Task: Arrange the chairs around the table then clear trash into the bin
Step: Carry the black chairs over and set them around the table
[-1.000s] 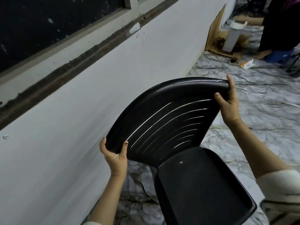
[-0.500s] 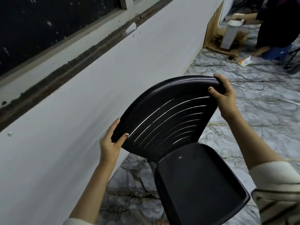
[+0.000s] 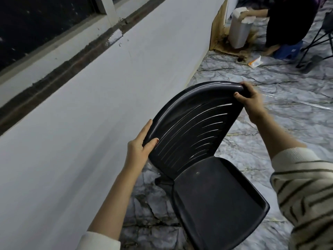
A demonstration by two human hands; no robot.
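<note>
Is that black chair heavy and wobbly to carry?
Probably light: the black chair looks like thin moulded plastic, held only by its backrest. It likely stays stiff, since the seat keeps its shape. Its glossy rim may be slippery, so the left hand and right hand grip opposite edges.

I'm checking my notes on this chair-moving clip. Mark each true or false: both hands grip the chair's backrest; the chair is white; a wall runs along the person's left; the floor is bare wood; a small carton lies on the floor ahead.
1. Both hands grip the backrest: true. The left hand and right hand hold the black plastic chair.
2. White chair: false, it is black.
3. Wall on the left: true.
4. Bare wood floor: false; the floor is marble-patterned.
5. Small carton ahead: true.
</note>
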